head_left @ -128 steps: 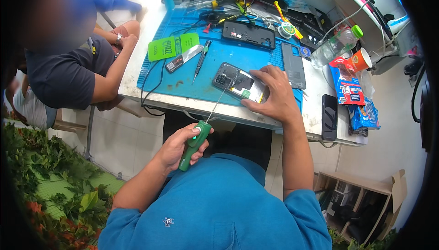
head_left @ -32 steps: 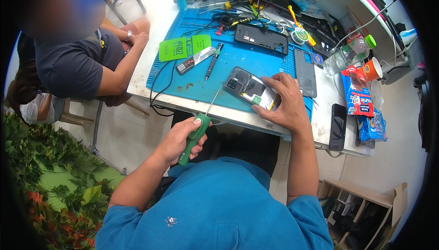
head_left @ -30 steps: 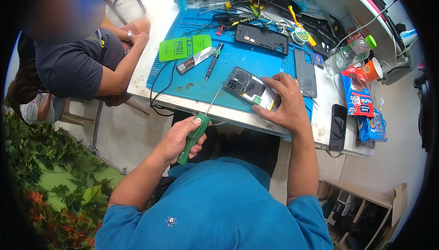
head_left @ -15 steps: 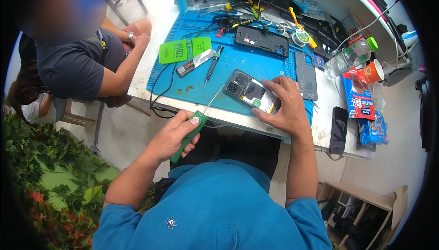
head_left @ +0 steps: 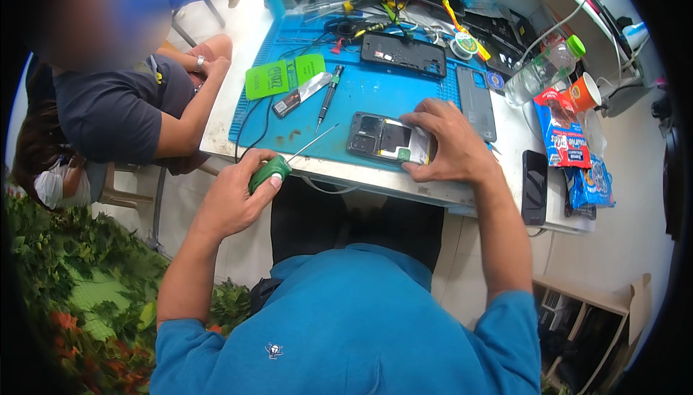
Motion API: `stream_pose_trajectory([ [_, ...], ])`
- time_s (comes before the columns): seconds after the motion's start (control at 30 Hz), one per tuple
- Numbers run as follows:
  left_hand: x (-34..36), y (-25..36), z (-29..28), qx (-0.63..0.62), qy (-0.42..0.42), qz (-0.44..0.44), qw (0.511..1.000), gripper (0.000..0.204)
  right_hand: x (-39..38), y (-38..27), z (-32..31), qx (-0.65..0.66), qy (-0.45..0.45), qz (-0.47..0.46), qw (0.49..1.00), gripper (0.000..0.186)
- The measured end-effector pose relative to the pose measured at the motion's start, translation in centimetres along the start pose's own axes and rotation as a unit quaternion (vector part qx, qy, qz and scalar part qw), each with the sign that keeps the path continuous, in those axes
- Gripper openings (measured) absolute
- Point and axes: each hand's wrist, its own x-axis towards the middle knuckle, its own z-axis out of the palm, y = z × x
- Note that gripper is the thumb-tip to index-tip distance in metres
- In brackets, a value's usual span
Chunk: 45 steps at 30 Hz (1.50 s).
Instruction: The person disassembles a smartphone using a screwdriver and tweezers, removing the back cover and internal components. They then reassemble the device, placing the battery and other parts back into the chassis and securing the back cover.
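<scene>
One screwdriver point(head_left: 271, 172) held in closed L hand point(head_left: 238, 191), tip just off opened phone point(head_left: 369, 135); R hand point(head_left: 462, 148) half-open, gripping phone's R end edge-to-edge, prob. to steady it nr blue mat's point(head_left: 408, 90) front edge.

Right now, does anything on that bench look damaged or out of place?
Yes: brownish marks blotch the blue mat near its front edge, left of the opened phone; burns or stains, I can't tell. Farther right, a red snack packet and an orange cup also seem odd company for it.
</scene>
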Motion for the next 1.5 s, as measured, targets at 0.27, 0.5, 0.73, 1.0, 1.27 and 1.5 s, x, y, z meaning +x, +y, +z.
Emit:
stream_pose_trajectory([
  [0.27, -1.1, -0.7, 1.0, -0.032, -0.022, -0.001, 0.999, 0.035, 2.4, 0.9, -1.9, -0.054, -0.117, -0.048, 0.99, 0.081],
  [0.5, 0.0, -0.3, 1.4, 0.008, -0.009, 0.031, 0.999, 0.033, 3.4, -1.6, 0.0, -0.049, -0.096, -0.024, 0.994, 0.089],
  [0.73, 0.4, 0.0, 1.1, 0.022, 0.004, 0.066, 0.998, 0.032, 5.2, -1.0, -0.1, -0.006, -0.134, -0.038, 0.99, 0.077],
  [1.0, -0.9, -0.6, 1.5, -0.033, 0.016, 0.04, 0.999, 0.03, 6.8, -1.2, 0.0, -0.011, -0.149, -0.062, 0.987, 0.065],
  [1.27, -1.6, -0.4, 1.3, -0.052, 0.015, -0.013, 0.998, 0.032, 8.8, -1.6, -0.3, -0.052, -0.159, -0.104, 0.98, 0.066],
  [1.5, -2.6, -0.3, 1.8, -0.092, 0.005, -0.028, 0.995, 0.031, 9.9, -2.6, -0.6, -0.064, -0.226, -0.105, 0.966, 0.068],
])
